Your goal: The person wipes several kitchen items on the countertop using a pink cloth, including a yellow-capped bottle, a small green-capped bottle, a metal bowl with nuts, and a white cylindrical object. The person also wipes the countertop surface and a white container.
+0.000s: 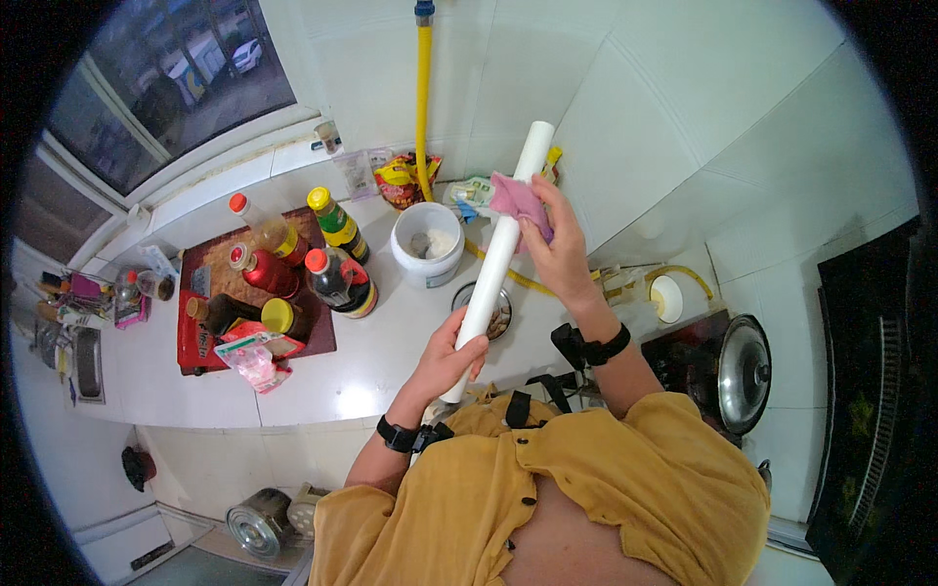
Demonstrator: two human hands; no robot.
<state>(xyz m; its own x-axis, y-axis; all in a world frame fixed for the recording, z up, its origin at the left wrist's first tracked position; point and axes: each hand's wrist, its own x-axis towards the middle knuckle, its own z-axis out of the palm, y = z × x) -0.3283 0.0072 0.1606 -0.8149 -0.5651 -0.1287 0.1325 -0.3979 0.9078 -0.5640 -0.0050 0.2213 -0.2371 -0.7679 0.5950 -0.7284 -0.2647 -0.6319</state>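
Note:
A long white cylindrical rod, possibly a pipe or rolling pin, slants upward and away from me over the counter. My left hand is wrapped around its lower part, close to the near end. Higher up, my right hand pinches a pink cloth that lies across the rod and folds partly around it. Under the rod is a round metal dish with small brown pieces in it, partly covered from view. Just left of the rod stands an open white plastic tub with something whitish and a grey object inside.
Several sauce bottles and a jar crowd a reddish-brown board at left. A yellow hose runs down the tiled wall behind the tub. A lidded pan sits on the stove at right. Bags lie along the wall.

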